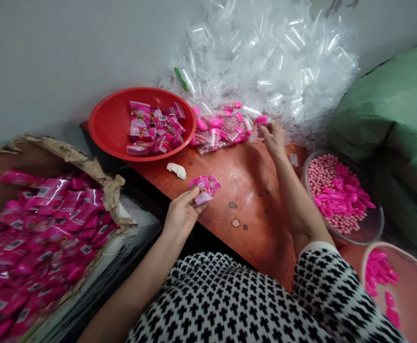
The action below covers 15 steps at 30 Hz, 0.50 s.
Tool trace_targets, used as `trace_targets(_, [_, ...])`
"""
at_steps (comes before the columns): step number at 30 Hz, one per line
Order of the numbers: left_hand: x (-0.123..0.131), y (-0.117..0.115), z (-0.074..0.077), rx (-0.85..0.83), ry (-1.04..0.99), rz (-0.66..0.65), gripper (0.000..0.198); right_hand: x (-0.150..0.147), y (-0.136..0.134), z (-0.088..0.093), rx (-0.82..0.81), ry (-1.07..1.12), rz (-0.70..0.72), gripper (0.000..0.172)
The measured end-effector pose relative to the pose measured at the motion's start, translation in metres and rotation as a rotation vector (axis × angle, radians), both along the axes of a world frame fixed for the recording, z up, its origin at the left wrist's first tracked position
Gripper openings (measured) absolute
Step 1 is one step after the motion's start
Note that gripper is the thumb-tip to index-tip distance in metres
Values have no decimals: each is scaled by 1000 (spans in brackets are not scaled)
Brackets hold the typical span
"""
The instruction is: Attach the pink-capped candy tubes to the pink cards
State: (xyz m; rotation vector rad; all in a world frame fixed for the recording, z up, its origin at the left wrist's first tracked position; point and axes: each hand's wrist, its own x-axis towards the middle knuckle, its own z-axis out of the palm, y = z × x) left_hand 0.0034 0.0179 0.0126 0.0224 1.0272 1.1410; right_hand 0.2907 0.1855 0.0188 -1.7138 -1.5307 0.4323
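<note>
My left hand [183, 214] is over the near edge of the reddish-brown table [237, 176], thumb and fingers pinched on a pink printed packet [204, 187]. My right hand [274, 138] reaches to the table's far side, at the right end of a row of clear tubes with pink beads and pink caps [229, 127]. Its fingertips touch or nearly touch a pink-capped tube [261, 120]; whether they grip it is hard to make out.
A red bowl [110, 126] holds pink packets. Clear empty tubes [265, 57] are heaped behind. A torn carton [76, 162] of packets stands left. On the right are a bead tub [378, 228], a pink basin [415, 286] and a green sack [390, 105]. White tissue [176, 170] lies centrally.
</note>
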Motion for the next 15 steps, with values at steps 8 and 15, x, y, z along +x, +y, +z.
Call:
trace_targets(8, [14, 2, -2, 18, -103, 51, 7, -54, -142, 12, -244, 828, 215, 30])
trace_targets(15, [26, -3, 0, -15, -205, 142, 8, -102, -208, 9, -348, 932, 249, 27])
